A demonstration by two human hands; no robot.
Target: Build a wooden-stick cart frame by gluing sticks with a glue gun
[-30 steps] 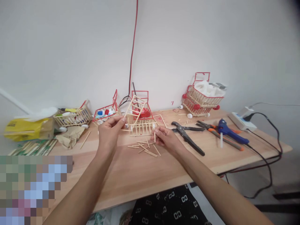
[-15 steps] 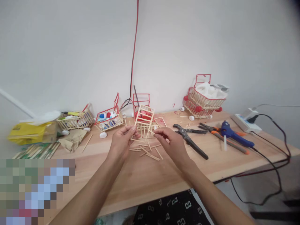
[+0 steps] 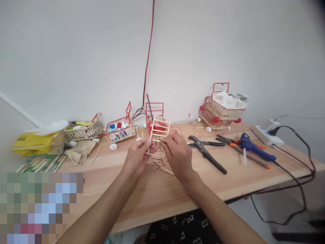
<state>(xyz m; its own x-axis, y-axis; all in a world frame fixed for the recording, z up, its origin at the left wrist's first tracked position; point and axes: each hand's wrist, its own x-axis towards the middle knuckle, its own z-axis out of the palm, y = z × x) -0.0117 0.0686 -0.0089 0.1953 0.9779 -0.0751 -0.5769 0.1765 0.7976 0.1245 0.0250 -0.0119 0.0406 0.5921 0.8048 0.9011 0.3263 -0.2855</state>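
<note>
Both hands meet over the middle of the wooden table (image 3: pixel 142 200). My left hand (image 3: pixel 139 156) pinches the lower edge of a small wooden stick frame (image 3: pixel 159 127), a ladder-like grid held upright. My right hand (image 3: pixel 177 154) is closed on the same frame from the right, fingertips pressed at its lower corner. Several loose wooden sticks (image 3: pixel 162 166) lie on the table right under the hands.
Red-trimmed stick carts stand along the wall: one with bottle caps (image 3: pixel 119 128), one behind the frame (image 3: pixel 154 117), one at right (image 3: pixel 220 108). Black pliers (image 3: pixel 207 152), a blue glue gun (image 3: pixel 250 145), a power strip (image 3: pixel 266 135), stick bundles (image 3: pixel 40 163) and a yellow packet (image 3: pixel 35 142) lie around.
The hands have drawn together and nearer to me. The stick frame went from a tilted hold above a fence piece to an upright hold pinched by both hands.
</note>
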